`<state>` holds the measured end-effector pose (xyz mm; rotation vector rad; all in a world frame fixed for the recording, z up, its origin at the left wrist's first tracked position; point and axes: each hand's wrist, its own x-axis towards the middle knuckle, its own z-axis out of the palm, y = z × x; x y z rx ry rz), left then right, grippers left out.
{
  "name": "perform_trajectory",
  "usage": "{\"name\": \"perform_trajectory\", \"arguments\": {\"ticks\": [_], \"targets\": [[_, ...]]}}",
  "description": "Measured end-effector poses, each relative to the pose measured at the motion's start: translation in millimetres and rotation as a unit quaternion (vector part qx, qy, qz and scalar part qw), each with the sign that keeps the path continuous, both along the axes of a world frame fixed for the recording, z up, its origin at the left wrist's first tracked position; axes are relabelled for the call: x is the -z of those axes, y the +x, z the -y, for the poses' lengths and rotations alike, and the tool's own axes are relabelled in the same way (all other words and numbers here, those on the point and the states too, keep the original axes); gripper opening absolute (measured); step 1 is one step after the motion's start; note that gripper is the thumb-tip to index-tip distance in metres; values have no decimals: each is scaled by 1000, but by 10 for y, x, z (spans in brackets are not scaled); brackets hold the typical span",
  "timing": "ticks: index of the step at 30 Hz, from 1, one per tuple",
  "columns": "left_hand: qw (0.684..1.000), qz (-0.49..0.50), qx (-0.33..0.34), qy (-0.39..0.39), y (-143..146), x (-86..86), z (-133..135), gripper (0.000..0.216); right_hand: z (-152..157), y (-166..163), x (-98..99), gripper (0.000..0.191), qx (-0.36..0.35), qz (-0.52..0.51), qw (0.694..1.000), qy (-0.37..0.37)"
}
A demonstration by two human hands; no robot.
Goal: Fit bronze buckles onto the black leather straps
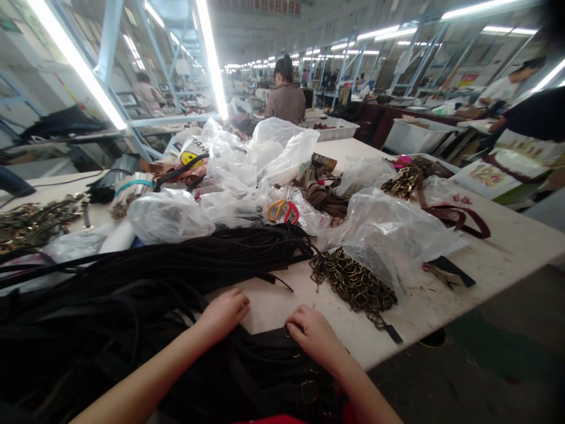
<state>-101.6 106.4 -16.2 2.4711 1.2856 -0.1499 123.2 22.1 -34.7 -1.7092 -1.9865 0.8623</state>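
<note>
Straps (265,365) — perhaps held, fingers curled under

Black straps (176,259) fill the lower left of the frame, lying on an off-white bench (498,253) marked with dark smudges. Right of centre, the metal buckles (353,282) are a dull antique brass. The scissors (283,210) in the middle have one orange handle and one red. Around them the plastic bags (168,215) are a milky, see-through white; one at upper centre bears a yellow patch with black lettering (192,154). Brown straps (324,197) lie centre right, a maroon strap (463,218) farther right. The floor (485,365) at lower right is dark grey with green patches.
</note>
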Motion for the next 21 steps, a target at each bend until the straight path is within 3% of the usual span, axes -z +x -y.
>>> {"name": "perform_trajectory", "arguments": {"ticks": [3,10,17,21], "targets": [[989,-61,-57,122,8,30,-190,23,14,-3,15,22,6,5,1000,3],[971,-96,-45,215,69,122,-285,26,28,21,34,22,20,-3,1000,-2],[973,-81,-18,216,-69,248,-280,26,16,27,64,21,27,-21,999,-11],[982,-47,23,182,28,191,-162,19,3,49,115,19,64,-92,993,-19]]}}
